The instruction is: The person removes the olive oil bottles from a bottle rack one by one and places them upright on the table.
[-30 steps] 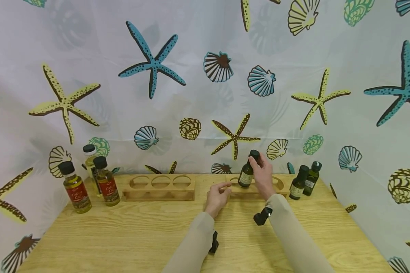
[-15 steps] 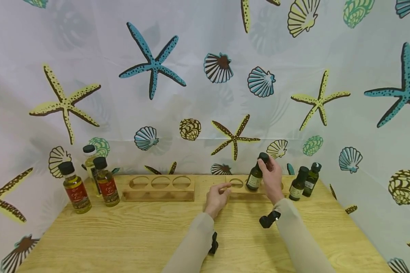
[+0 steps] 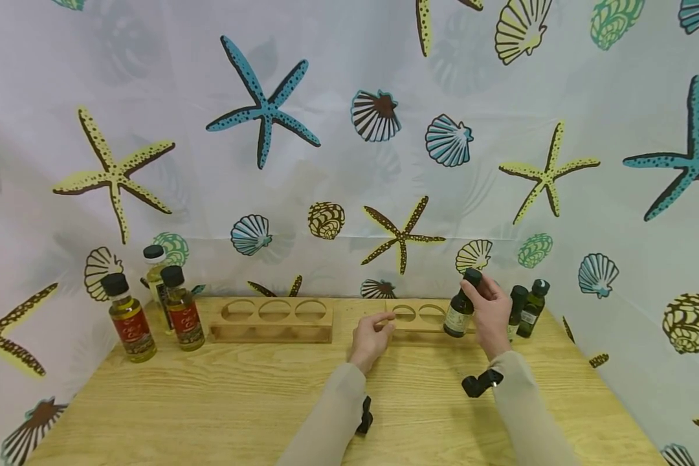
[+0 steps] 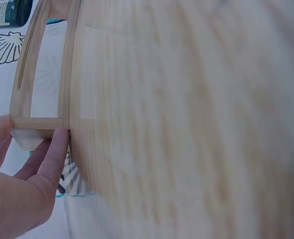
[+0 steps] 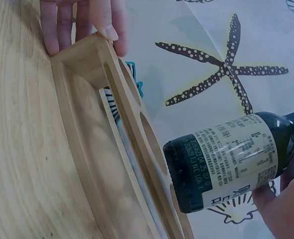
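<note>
My right hand point(image 3: 492, 317) grips a small dark green bottle point(image 3: 459, 316) with a black cap and pale label near its top. The bottle tilts slightly, its base over the right part of a wooden bottle rack point(image 3: 410, 336) with round holes. In the right wrist view, the bottle point(image 5: 236, 159) has its base beside the rack's upper board, partly covering the far hole. My left hand point(image 3: 371, 338) holds that rack's left end. In the left wrist view, the thumb and fingers of the left hand point(image 4: 27, 189) pinch the end piece of the rack point(image 4: 37, 123).
Two more dark bottles point(image 3: 532, 309) stand right of the rack, one partly behind my right hand. A second wooden rack point(image 3: 270, 333) with three holes sits to the left. Three oil bottles point(image 3: 131, 320) stand at the table's left. A patterned curtain point(image 3: 326, 162) hangs behind.
My right hand has moved right along the rack with the dark bottle, from over the left hole to the right end, and slightly lower. My left hand stays on the rack's end.
</note>
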### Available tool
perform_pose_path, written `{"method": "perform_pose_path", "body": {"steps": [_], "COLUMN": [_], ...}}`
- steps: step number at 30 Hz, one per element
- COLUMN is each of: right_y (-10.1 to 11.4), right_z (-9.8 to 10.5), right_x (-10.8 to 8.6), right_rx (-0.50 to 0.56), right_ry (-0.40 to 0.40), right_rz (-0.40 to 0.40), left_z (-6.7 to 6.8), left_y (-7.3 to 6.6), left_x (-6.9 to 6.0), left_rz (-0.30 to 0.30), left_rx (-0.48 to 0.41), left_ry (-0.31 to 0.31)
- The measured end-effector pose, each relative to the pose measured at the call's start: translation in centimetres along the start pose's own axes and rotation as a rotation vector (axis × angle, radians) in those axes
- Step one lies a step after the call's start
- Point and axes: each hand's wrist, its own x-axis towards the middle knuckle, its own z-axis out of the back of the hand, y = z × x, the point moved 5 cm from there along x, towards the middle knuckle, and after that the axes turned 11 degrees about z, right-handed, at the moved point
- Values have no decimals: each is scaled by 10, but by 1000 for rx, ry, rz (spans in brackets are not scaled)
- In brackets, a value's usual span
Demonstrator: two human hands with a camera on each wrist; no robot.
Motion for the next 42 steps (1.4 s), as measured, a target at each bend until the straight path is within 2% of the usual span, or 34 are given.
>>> {"method": "perform_pose_path", "body": {"steps": [12,21,29,36,42], "right_y": [3,-2,-3,-4,-8], "right_z": [34,64,83,103,114], "right_x": [-1,-4,-3,-1,1], "right_rx": [-14,-12,-35,-36,-72], "right_ry": [-117,-190,-200,-262,-260], "right_rz": [3,8,-13,0,-46], "left_z": [-1,0,0,0,0], "left_y": [2,1,1,2,2], "left_x": [1,0,0,1,0], "left_rz": [1,7,1,9,1], "left_rx": [2,-7,-8,-10,0], "left_ry": [1,11,14,12,-7]}}
